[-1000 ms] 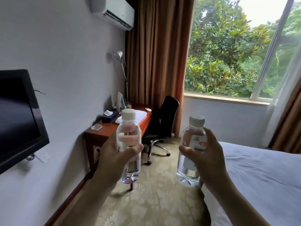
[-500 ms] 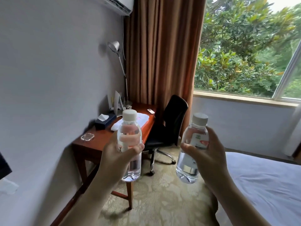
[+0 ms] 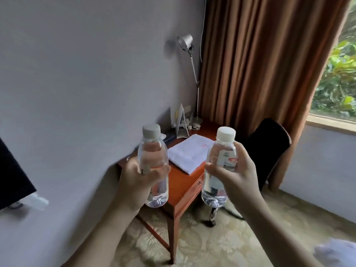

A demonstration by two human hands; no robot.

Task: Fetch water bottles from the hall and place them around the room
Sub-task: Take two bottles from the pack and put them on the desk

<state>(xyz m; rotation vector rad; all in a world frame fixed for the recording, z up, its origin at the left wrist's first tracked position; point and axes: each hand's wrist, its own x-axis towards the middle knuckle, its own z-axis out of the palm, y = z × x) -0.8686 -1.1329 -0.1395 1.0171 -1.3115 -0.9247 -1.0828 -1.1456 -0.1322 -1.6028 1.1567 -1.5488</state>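
I hold two clear water bottles with white caps upright in front of me. My left hand [image 3: 137, 185] grips the left bottle [image 3: 153, 153] around its middle. The right bottle [image 3: 221, 151], with a white and red label, is gripped by my right hand [image 3: 237, 176] around its middle. Both bottles hang in the air just in front of a red-brown wooden desk [image 3: 185, 187] that stands against the left wall.
A folded white towel [image 3: 189, 153] lies on the desk, with a standing card [image 3: 181, 122] and a silver desk lamp [image 3: 189, 54] at its far end. A black office chair [image 3: 269, 149] stands right of the desk before a brown curtain [image 3: 260, 64]. A white bed corner [image 3: 335, 253] shows bottom right.
The desk has come much closer and now sits right behind the bottles. The view has turned left and down, so the window has slid to the right edge. Both hands keep their grip.
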